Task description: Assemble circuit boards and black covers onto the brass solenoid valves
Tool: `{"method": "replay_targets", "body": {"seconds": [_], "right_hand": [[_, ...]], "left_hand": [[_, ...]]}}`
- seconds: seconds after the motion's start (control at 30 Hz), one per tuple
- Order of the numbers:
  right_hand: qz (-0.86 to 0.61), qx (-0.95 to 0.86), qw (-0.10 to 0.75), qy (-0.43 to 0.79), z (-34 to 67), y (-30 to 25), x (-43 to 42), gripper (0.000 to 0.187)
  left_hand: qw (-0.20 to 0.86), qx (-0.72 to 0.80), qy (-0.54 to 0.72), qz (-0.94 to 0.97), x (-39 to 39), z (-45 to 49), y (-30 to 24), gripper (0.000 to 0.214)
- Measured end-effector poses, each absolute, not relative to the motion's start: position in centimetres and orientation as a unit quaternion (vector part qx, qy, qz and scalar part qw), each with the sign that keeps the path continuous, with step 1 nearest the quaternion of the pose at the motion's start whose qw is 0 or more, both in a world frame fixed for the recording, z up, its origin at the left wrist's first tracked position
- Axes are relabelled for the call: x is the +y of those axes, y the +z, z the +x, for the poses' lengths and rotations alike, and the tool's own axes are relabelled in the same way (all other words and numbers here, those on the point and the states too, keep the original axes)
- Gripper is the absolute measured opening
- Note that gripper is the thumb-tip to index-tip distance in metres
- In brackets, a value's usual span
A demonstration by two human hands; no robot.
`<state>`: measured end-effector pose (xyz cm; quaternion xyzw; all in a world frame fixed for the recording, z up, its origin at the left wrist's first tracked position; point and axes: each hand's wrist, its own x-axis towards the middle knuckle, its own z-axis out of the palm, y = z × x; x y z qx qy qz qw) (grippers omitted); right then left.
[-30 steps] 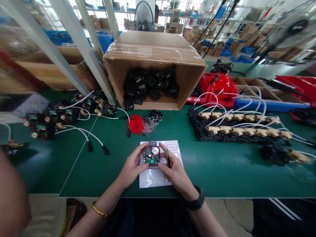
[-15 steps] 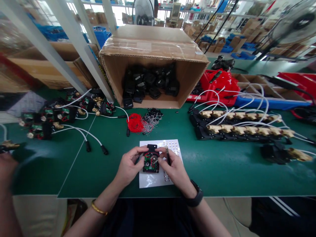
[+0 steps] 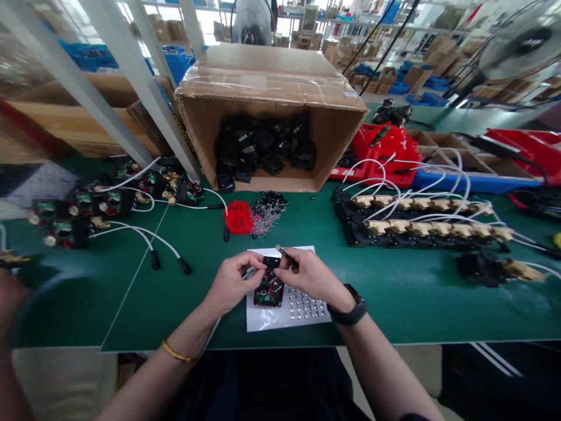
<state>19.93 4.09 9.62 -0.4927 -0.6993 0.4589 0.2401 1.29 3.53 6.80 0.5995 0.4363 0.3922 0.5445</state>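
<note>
My left hand and my right hand both grip a small black module with a green circuit board and red wires showing inside. It is held just above a white sheet dotted with several small round silver pieces. Between the fingers of my right hand there is also a thin dark tool, its tip pointing up and left. A black watch is on my right wrist, a gold bangle on my left.
An open cardboard box on its side holds black parts. Red wire coil and small metal pieces lie before it. Rows of brass-fitted units with white cables fill the right; wired modules sit left. Another person's arm is at far left.
The module has tilted toward me and dropped lower. My right hand turned over the module's top, with the tool now pointing up-left. The dotted sheet shows more on the right.
</note>
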Motion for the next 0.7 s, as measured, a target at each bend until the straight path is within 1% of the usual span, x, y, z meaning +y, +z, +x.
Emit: {"method": "replay_targets", "body": {"seconds": [0.13,0.23,0.33,0.5,0.7], "right_hand": [[-0.469,-0.753,0.181,0.424,19.9,10.5,5.6,0.025],[-0.469,-0.757,0.175,0.421,19.9,10.5,6.5,0.026],[-0.468,-0.726,0.195,0.464,20.1,9.9,6.8,0.023],[-0.468,-0.687,0.253,0.496,20.5,8.6,6.4,0.008],[-0.479,-0.678,0.288,0.478,20.2,8.2,5.7,0.009]], "left_hand": [[0.536,0.437,0.383,0.613,4.0,1.5,6.9,0.004],[0.543,0.461,0.392,0.582,4.4,1.8,6.9,0.007],[0.564,0.489,0.404,0.529,4.7,1.9,6.7,0.01],[0.59,0.508,0.42,0.466,4.8,1.9,6.4,0.014],[0.606,0.512,0.409,0.451,4.6,1.9,6.3,0.016]]}}
